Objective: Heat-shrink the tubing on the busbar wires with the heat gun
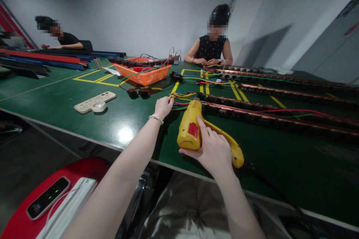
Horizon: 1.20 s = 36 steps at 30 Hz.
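Note:
My right hand (pixel 214 147) is wrapped round a yellow heat gun (pixel 188 129) with a red label, its nozzle pointing away from me toward a bundle of coloured wires (pixel 183 99). My left hand (pixel 164 107) pinches the ends of these red, yellow, green and blue wires, left of the nozzle. The wires run right into a long black strip with copper bars (pixel 224 109) lying on the green table. What sits exactly between my left fingertips is too small to make out.
An orange basket (pixel 143 76) holding black parts stands beyond my left hand. A beige remote-shaped object (pixel 94 101) and a small white dish (pixel 98 107) lie to the left. More copper-lined strips (pixel 280 91) extend right. Two people sit across the table; a black cord (pixel 269 183) trails right.

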### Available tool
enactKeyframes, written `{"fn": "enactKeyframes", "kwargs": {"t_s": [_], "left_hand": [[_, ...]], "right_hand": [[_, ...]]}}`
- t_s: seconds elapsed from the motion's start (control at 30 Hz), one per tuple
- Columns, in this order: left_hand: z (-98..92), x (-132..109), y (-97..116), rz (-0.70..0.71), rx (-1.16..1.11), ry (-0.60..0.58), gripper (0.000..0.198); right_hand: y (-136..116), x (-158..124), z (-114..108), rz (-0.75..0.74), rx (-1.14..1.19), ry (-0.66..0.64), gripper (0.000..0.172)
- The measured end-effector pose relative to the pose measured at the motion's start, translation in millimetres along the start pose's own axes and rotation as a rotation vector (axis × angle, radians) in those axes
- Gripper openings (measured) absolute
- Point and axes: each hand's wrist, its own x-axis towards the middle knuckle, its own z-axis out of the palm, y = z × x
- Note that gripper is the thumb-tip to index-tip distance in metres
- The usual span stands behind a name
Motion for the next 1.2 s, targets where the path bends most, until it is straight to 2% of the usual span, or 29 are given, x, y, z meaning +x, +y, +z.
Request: {"fn": "enactKeyframes", "kwargs": {"t_s": [0.2, 0.47, 0.67, 0.93, 1.2], "left_hand": [[-1.9, 0, 4, -0.028, -0.007, -0.034, 0.043], [-0.7, 4, 2, -0.085, 0.018, -0.121, 0.049], [0.9, 8, -4, -0.170, -0.128, -0.187, 0.056], [2.5, 9, -7, -0.180, -0.225, -0.142, 0.053], [1.0, 5, -8, -0.123, -0.216, -0.121, 0.045]], "right_hand": [[-3, 0, 0, -0.003, -0.032, 0.017, 0.111], [-21, -4, -4, -0.004, -0.066, 0.001, 0.111], [-36, -6, -4, -0.053, -0.006, -0.023, 0.111], [-52, -9, -3, -0.128, 0.067, -0.051, 0.105], [-40, -4, 1, -0.173, 0.122, -0.048, 0.111]]}}
